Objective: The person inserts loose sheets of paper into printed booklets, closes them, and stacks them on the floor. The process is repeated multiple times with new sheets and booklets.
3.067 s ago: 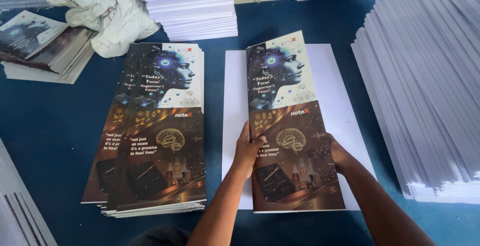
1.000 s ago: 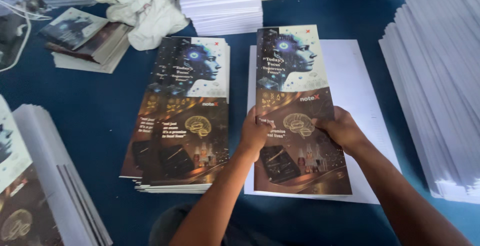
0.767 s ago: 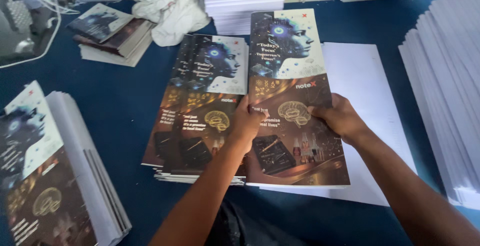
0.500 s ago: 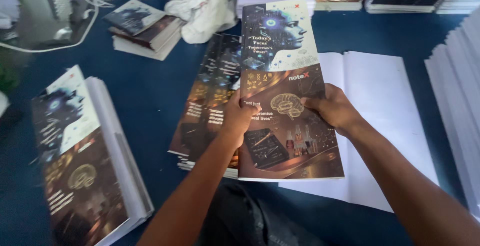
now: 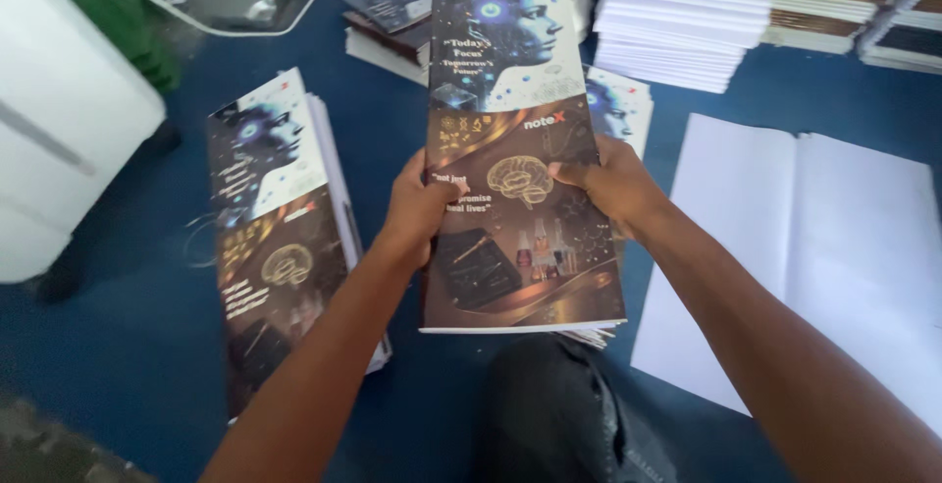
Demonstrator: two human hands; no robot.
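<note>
A blue table (image 5: pixel 147 346) carries a cover stack (image 5: pixel 280 238), white sheets (image 5: pixel 834 238), white paper piles (image 5: pixel 687 22) and a booklet pile (image 5: pixel 388 12).

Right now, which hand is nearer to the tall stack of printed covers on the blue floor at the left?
Left hand: it is beside the stack. Right hand grips the held cover's far edge.

The printed cover sheet (image 5: pixel 520 149) was a long glossy sheet, held lifted above the blue bench, its long side running away from the person. Its upper half showed a bluish profile of a head on a pale ground; its lower half was dark brown with a golden brain, small bottles and a dark notebook. It sat flat and unfolded, tipped slightly, with thin white sheet edges showing under its near edge. It was clasped at mid-length on both long edges.
</note>
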